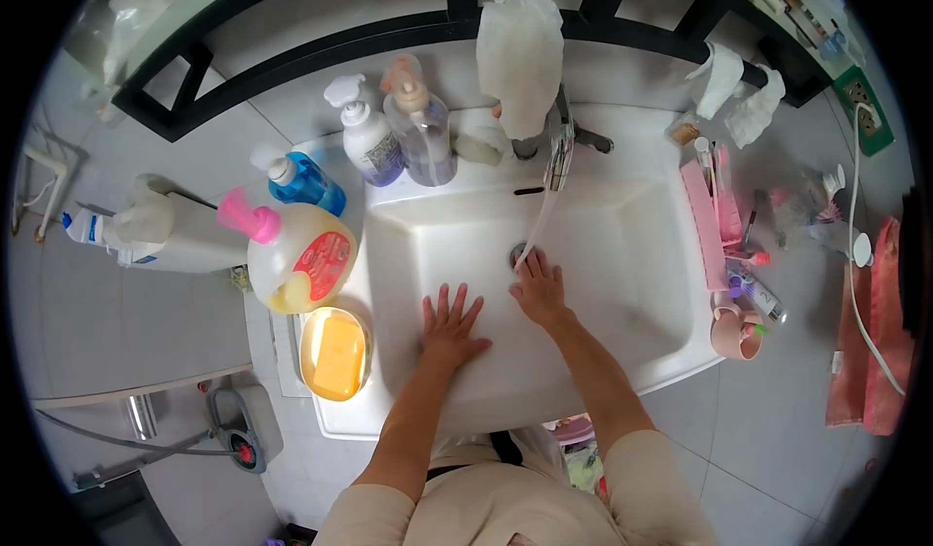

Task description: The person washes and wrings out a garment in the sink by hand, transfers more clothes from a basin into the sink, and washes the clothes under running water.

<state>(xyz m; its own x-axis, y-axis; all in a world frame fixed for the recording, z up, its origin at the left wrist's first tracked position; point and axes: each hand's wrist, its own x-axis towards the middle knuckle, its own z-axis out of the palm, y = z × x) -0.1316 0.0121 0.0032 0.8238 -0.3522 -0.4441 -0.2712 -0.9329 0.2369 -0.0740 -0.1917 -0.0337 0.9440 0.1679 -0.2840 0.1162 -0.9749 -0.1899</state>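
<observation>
The left hand (452,328) and right hand (540,288) are apart, palms down and empty, fingers spread, over the floor of the sink (612,298). Whether the palms press on it, I cannot tell. The right hand's fingertips are at the drain (518,254), where a thin stream of water (540,218) falls beside them. The left hand is at about 8 o'clock from the right, closer to the front rim.

Taking the basin's middle as the dial's centre, the tap (560,157) is at 12 o'clock, beside a white wrap (521,65) (plastic or cloth, hard to say). At 8 o'clock, orange soap (339,357) sits in a dish (307,350); the pink-topped jug (306,255) is at 9, and the blue bottle (309,185) toward 10. A pink box (702,225) lies toward 3, the pink cup (736,332) toward 4.
</observation>
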